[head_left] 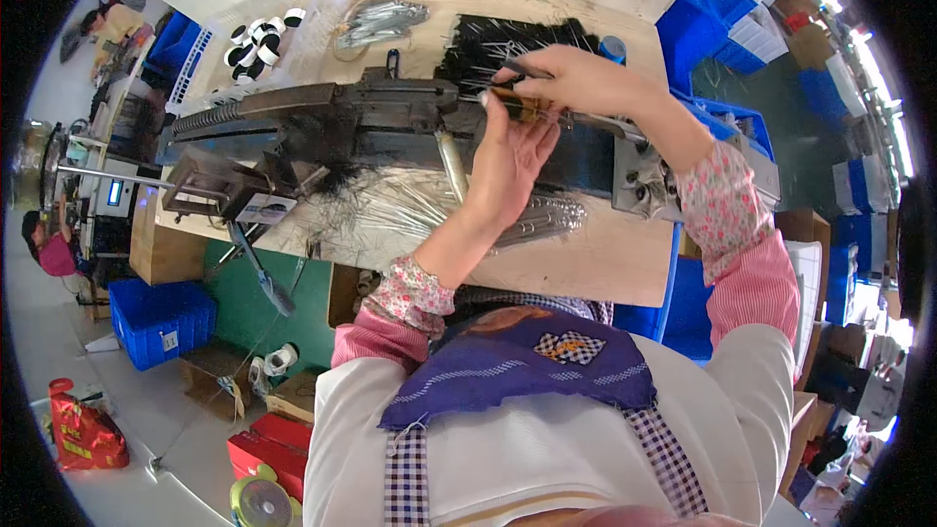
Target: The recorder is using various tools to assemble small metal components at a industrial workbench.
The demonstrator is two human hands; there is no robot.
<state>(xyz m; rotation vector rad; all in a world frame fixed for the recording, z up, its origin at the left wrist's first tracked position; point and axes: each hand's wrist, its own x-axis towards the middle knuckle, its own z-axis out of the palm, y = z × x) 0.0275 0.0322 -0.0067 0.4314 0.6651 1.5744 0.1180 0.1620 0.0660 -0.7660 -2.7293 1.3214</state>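
My left hand (508, 166) is turned palm up at the dark metal bench machine (390, 112), its thumb raised and its fingers closed around a small brown piece (519, 104). Above it my right hand (576, 83) comes in from the right and pinches a thin dark stick (527, 69); the hands nearly meet at the brown piece, whose far end is covered by my right fingers. Just behind them lies a pile of black bristles (473, 44) with thin metal wires across it. A pale rod or handle (452, 166) slants down from the machine beside my left wrist.
Loose wires (390, 210) and a bundle of looped wires (547, 219) lie on the near side of the wooden table (605, 268). Farther back are a clear bin (317, 10) near black-and-white rolls (262, 44), and more metal wires (386, 20). A metal clamp (644, 185) stands at right.
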